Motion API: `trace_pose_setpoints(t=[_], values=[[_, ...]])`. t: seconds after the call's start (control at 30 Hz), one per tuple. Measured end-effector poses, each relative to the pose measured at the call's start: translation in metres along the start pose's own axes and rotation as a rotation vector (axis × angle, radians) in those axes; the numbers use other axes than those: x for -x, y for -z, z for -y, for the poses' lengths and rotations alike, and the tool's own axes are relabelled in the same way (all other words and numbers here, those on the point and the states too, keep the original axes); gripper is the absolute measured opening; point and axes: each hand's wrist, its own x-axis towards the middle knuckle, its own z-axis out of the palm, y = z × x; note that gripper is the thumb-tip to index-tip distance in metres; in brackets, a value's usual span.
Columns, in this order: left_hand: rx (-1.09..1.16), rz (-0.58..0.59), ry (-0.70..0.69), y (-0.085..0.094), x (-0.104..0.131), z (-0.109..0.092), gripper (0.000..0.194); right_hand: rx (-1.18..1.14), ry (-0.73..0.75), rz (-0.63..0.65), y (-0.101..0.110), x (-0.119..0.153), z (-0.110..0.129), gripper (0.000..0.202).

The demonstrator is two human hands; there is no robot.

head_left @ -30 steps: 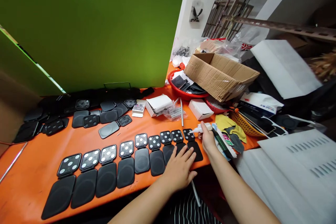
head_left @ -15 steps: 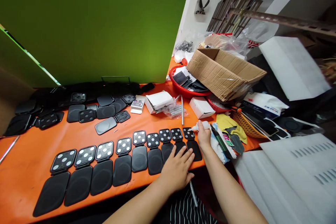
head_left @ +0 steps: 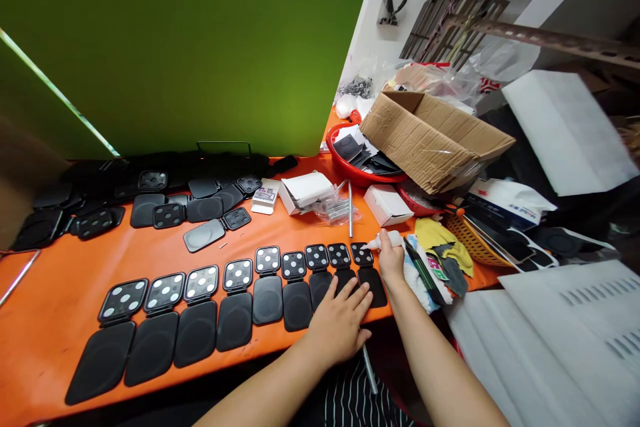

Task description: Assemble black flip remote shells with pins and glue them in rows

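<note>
With our right hand (head_left: 391, 260) we pinch a white bottle (head_left: 394, 239), its nozzle aimed at the white-dotted panel (head_left: 361, 253) at the right end of a row of hinged black pieces (head_left: 235, 321); whether the tip touches it, we cannot tell. Our left hand (head_left: 340, 321) is palm down, fingers spread over the lower pads at that end. The nine pieces run leftward along the near edge of the orange desk (head_left: 290, 230), dotted panels on the far side, plain pads toward us. Just right of our right hand lie dark pens (head_left: 419, 261) and a yellow cloth (head_left: 440, 235). Beyond the row we have a metal rod (head_left: 351, 213), a white carton (head_left: 389, 205) and a red basin (head_left: 340, 165), with a cardboard box (head_left: 415, 141) tilted beside it. More black pieces (head_left: 204, 235) sit scattered farther left, before a green panel (head_left: 175, 47).
</note>
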Motion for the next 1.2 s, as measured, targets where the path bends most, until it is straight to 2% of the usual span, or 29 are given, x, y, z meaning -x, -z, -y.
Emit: trace_pose_setpoints(t=[0.57, 0.9, 1.2], values=[[-0.027, -0.005, 0.001, 0.002, 0.000, -0.001, 0.063, 0.030, 0.018, 0.008, 0.000, 0.002, 0.005, 0.042], [-0.008, -0.005, 0.007, 0.001, 0.000, -0.001, 0.063, 0.103, 0.107, -0.008, 0.000, 0.007, 0.011, 0.045], [0.037, -0.019, 0.013, 0.001, 0.000, -0.001, 0.062, 0.181, 0.184, 0.009, 0.000, 0.012, 0.020, 0.038]])
